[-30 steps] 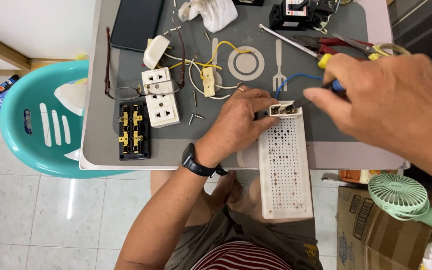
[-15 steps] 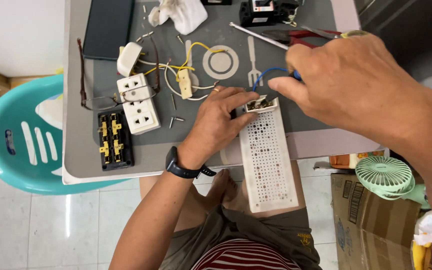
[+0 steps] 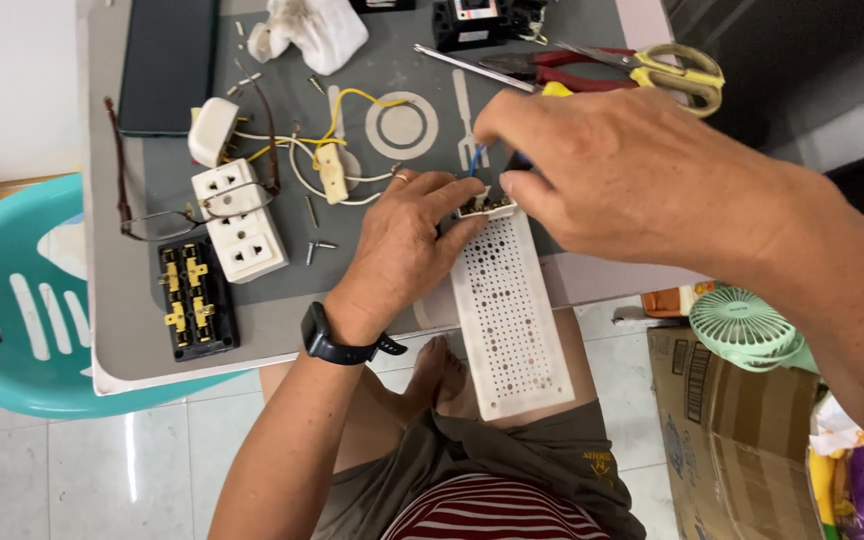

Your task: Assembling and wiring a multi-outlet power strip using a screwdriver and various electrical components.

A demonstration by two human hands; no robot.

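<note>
A long white perforated panel lies over the near edge of the grey table and reaches down toward my lap. My left hand, with a black watch on the wrist, presses on the panel's far end and steadies a small fitting there. My right hand comes in from the right and grips a screwdriver with a blue and yellow handle, its tip hidden at the fitting. A blue wire rises from the fitting.
White sockets, a black socket base with brass contacts, glasses, loose screws, yellow and white wires, red pliers, yellow scissors and a dark phone lie on the table. A teal chair stands left; a box and green fan right.
The view has shifted, so everything sits further left and lower in frame. My right hand has moved in closer over the panel's far end. My left hand stays on the panel.
</note>
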